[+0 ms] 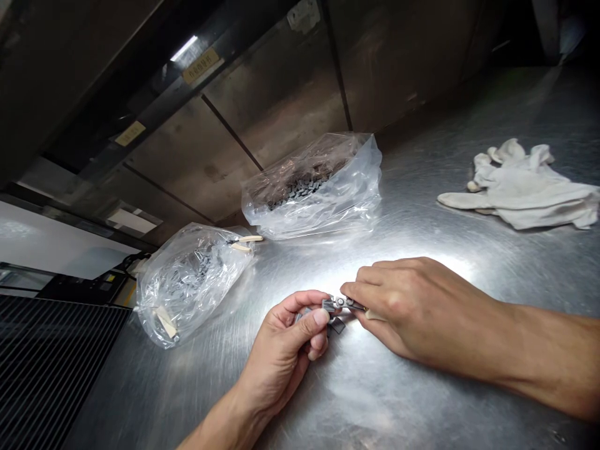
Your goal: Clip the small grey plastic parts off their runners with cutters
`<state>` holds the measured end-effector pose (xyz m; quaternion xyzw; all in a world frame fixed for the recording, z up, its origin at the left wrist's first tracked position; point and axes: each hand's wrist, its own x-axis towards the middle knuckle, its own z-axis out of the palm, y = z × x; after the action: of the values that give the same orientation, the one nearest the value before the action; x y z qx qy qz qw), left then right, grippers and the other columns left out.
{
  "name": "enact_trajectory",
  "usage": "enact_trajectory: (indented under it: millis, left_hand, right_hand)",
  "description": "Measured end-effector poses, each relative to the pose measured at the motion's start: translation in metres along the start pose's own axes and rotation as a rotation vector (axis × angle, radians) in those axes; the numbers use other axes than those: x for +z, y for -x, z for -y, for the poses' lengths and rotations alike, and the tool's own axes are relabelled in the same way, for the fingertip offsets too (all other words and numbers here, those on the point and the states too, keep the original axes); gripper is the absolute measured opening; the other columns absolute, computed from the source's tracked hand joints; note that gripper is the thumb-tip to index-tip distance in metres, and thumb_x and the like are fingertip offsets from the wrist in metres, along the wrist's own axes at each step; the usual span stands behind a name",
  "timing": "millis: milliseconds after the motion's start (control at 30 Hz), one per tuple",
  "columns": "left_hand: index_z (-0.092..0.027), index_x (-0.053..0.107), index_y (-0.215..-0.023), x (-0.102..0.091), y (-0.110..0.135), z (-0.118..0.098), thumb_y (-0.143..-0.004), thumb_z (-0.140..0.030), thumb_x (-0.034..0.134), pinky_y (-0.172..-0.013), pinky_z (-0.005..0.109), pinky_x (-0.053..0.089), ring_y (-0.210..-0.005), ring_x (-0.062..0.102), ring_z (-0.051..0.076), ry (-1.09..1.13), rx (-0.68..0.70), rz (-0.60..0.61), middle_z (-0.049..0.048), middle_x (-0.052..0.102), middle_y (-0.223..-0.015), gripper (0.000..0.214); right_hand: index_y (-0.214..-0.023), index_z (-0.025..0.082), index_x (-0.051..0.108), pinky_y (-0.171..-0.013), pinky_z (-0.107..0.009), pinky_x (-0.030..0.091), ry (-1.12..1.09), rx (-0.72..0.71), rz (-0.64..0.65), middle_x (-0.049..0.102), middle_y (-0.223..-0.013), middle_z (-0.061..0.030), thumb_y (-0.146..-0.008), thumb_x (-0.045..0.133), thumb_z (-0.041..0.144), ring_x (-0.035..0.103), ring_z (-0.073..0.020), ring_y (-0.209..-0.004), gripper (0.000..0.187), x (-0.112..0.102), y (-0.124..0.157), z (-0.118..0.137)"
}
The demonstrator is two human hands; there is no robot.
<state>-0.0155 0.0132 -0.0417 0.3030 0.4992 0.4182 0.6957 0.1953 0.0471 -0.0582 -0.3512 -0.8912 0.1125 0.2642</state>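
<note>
My left hand (290, 344) is closed, pinching a small grey plastic part (328, 305) between thumb and index finger. More grey pieces seem tucked in its curled fingers. My right hand (403, 300) is wrapped round a pair of nippers (344, 302), whose metal head and pivot point left. The jaws touch or nearly touch the grey part; whether they bite on it I cannot tell. A bit of a cream handle shows under the right fingers. Just below the jaws lies a flat grey piece (337, 325), partly hidden by the left fingers.
On the metal table (375, 400), a clear bag (312, 181) of many grey pieces stands at the back. Left of it is another clear bag (192, 281) with grey pieces and cream-handled tools (241, 247). White gloves (520, 187) lie at right. A ribbed black surface (56, 369) borders the left.
</note>
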Motion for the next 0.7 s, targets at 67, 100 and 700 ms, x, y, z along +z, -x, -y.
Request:
enact_trajectory:
  millis: [67,100,700]
  left_hand:
    - [-0.018,0.079,-0.091,0.0003,0.0,0.0002,-0.073,-0.023,0.09,-0.05,0.016,0.033,-0.048,0.044,0.004,0.001,0.0,-0.001,-0.0044,0.054,-0.055,0.022]
    - [-0.018,0.079,-0.091,0.0005,0.0,0.0005,-0.073,-0.023,0.09,-0.05,0.016,0.033,-0.048,0.044,0.004,0.001,-0.002,-0.003,-0.0043,0.054,-0.056,0.022]
    - [-0.017,0.079,-0.091,0.0006,0.0,-0.0004,-0.075,-0.025,0.089,-0.051,0.017,0.032,-0.049,0.044,0.005,-0.012,-0.017,-0.004,-0.0033,0.054,-0.053,0.021]
  right_hand:
    - [-0.08,0.02,0.064,-0.06,-0.035,0.03,-0.009,0.012,0.004,0.062,-0.074,0.0008,-0.087,0.063,0.016,0.057,-0.018,-0.064,0.008,-0.0001,0.0,0.0005]
    - [-0.08,0.02,0.065,-0.06,-0.035,0.03,-0.01,0.014,0.008,0.062,-0.074,0.0008,-0.087,0.063,0.016,0.057,-0.0178,-0.064,0.008,-0.0003,0.0,0.0007]
    - [-0.08,0.02,0.066,-0.058,-0.035,0.027,0.018,0.025,0.052,0.064,-0.073,-0.0002,-0.087,0.062,0.017,0.059,-0.0188,-0.062,0.01,-0.0025,-0.0013,-0.0006]
